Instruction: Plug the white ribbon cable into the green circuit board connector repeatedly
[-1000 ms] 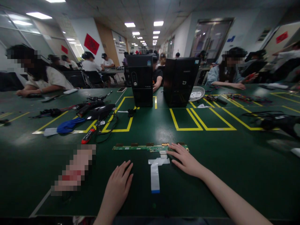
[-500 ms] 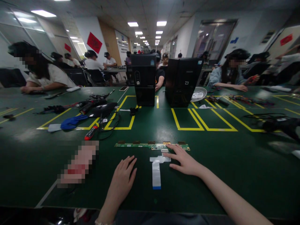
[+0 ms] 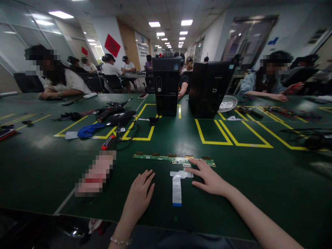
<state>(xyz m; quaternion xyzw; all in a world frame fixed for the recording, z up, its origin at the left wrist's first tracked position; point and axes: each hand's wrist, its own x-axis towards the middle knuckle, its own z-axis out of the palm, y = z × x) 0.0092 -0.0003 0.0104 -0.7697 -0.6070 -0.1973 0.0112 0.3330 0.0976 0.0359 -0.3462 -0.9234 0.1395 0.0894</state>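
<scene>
A long, narrow green circuit board (image 3: 158, 157) lies across the green table (image 3: 233, 169) in front of me. From its connector a white flat ribbon cable (image 3: 177, 190) with a blue end runs toward me, bent into a T shape. My right hand (image 3: 207, 176) rests with spread fingers at the right part of the board, fingertips over the board and beside the connector. To the left of the cable, my left hand (image 3: 140, 193) lies on the table with its fingers stretched out, apart from both board and cable. Neither hand grips anything.
Two black computer towers (image 3: 167, 90) stand beyond the board. At left are a red-and-black screwdriver (image 3: 108, 142), a blue glove (image 3: 90, 130), black cables and a blurred pinkish item (image 3: 95, 176). A white basket (image 3: 228, 103) stands behind the right tower. Several people sit around.
My view has turned slightly left, so the scene sits further right in the picture. Both hands keep nearly the same places by the board and cable.
</scene>
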